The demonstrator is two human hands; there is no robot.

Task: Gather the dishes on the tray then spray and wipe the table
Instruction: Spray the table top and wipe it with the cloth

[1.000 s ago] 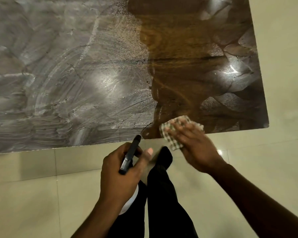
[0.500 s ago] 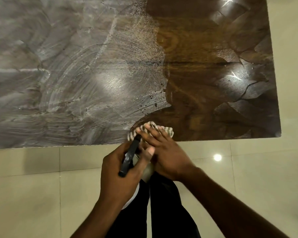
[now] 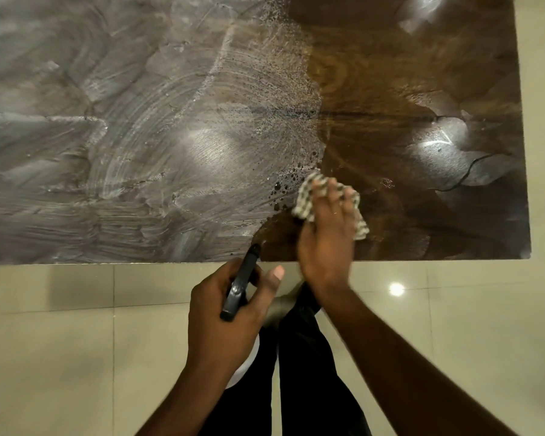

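A dark brown wooden table fills the upper view. Its left and middle are covered with grey wet smears and swirl marks; the right part shows shiny brown wood. My right hand presses a checked cloth flat on the table near the front edge, at the border between smeared and shiny wood. My left hand hovers over the floor just in front of the table edge, closed around a spray bottle with a black head; the bottle's body is hidden under the hand. No dishes or tray are in view.
Beige floor tiles lie in front of and to the right of the table. My dark trouser legs stand close to the table's front edge. The table's right front corner is in view. Small droplets sit left of the cloth.
My right hand has pushed the cloth from the table's front edge farther onto the table. My left hand has kept its hold on the spray bottle below the edge.
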